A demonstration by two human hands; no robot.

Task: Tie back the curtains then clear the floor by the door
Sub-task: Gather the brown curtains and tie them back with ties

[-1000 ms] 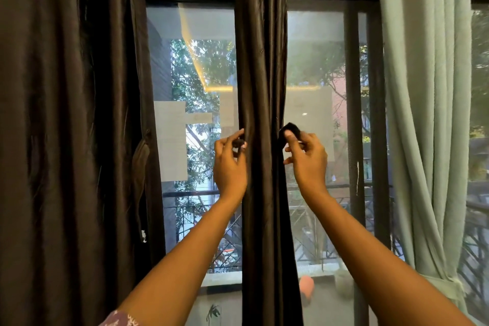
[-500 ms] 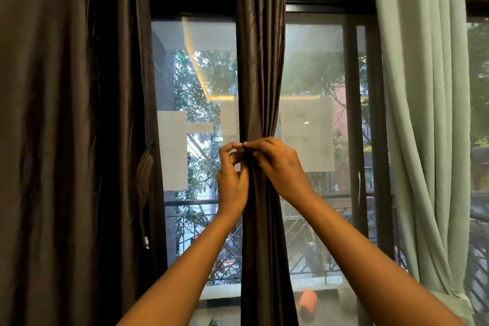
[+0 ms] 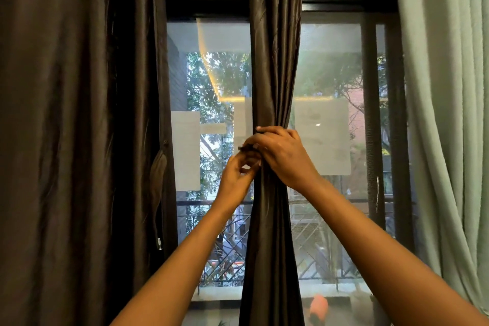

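Note:
A gathered dark brown curtain (image 3: pixel 274 61) hangs in the middle of the glass door. My right hand (image 3: pixel 284 157) reaches across its front at the pinched waist and grips a dark tie-back band (image 3: pixel 244 147) whose end pokes out to the left. My left hand (image 3: pixel 235 180) is just below and left of it, fingers bent up towards the band's end, touching the curtain's left edge. Most of the band is hidden under my right hand.
A wide dark brown curtain (image 3: pixel 66 140) fills the left side, with a loose tie-back (image 3: pixel 158 174) hanging at its edge. A pale green curtain (image 3: pixel 449 114) hangs on the right. Behind the glass are a balcony railing (image 3: pixel 317 246) and an orange object (image 3: pixel 318 306).
My right hand has crossed from the curtain's right side over its front to the left edge. The left hand has dropped slightly below it. The view has tilted upward.

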